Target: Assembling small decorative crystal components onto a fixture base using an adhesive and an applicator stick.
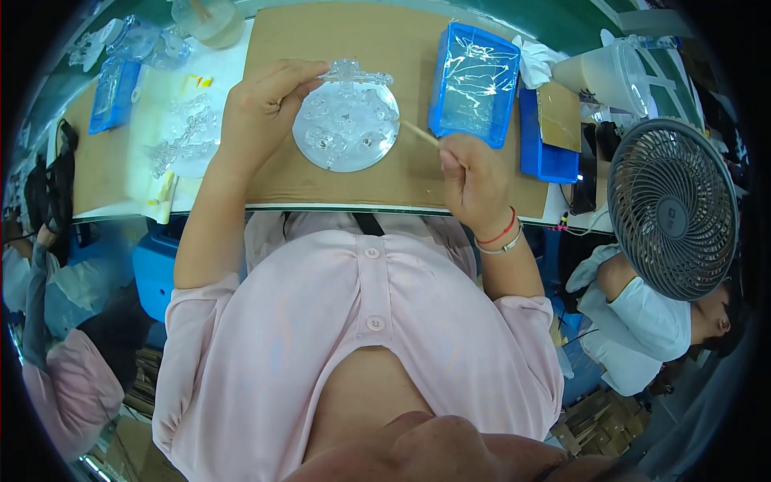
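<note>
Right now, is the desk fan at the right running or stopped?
Cannot tell. The grey desk fan shows its grille and hub sharply, but the blades behind the grille are not clear enough to judge from one still frame.

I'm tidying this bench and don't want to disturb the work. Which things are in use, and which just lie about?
In use:
left hand on a clear plastic piece
round clear disc
right hand holding a thin wooden stick

Lying about:
blue tray
desk fan
white jug
</note>
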The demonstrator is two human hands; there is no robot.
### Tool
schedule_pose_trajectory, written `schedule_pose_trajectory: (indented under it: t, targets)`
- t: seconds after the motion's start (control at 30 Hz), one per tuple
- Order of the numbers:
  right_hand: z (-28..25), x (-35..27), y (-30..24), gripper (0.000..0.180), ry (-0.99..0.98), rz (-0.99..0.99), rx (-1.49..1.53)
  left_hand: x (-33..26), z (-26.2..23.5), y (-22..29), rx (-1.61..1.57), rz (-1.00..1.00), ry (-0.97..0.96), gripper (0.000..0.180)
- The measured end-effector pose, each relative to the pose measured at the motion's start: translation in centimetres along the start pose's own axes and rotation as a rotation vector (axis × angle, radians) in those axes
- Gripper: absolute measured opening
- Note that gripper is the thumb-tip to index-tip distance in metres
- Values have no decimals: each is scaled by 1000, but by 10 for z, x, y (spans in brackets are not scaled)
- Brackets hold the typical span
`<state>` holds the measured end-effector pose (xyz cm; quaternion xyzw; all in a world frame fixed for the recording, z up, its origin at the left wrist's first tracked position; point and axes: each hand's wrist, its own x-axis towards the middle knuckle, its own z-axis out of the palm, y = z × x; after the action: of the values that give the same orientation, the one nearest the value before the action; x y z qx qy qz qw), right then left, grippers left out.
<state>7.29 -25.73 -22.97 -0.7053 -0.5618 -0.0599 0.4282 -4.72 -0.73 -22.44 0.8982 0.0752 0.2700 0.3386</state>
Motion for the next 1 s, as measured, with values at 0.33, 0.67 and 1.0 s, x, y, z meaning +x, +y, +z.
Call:
schedule_pose_trajectory:
  t: [0.33, 0.67, 1.0]
  targets:
    - [3, -18, 1, 3, 83, 72, 69, 0, 4, 1, 25, -12, 47, 30]
    - [5, -24, -7, 6, 83, 24, 12, -4, 5, 1, -110, -146, 73, 36]
    - [10, -34, -17, 7, 102, 52, -5, -14, 6, 5, -129, -189, 164, 31]
